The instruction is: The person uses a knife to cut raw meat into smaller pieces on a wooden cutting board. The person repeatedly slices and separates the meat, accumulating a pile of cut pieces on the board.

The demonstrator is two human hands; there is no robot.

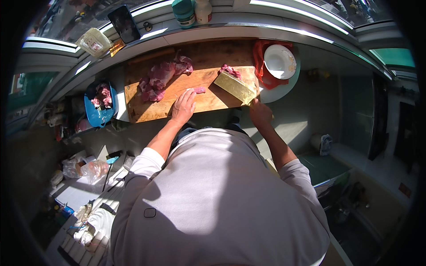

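My right hand [260,114] grips the handle of a broad cleaver [235,87], whose blade catches a yellowish light. The blade is tilted over the right part of a wooden cutting board [203,101]. Just behind it sits a small heap of cut raw meat [230,71], partly hidden by the blade. My left hand [183,105] lies on the board with its fingertips on a short strip of meat [199,90], holding its near end. A large piece of raw meat [163,75] rests on the board to the left, beyond my left hand.
Left of the board is a blue basket [89,108] with meat pieces or bones. A white bowl [279,62] sits on a red plastic bag [259,63] at the right. Along the windowsill stand a phone [124,24], a plastic container [94,43] and a teal-lidded jar [183,14].
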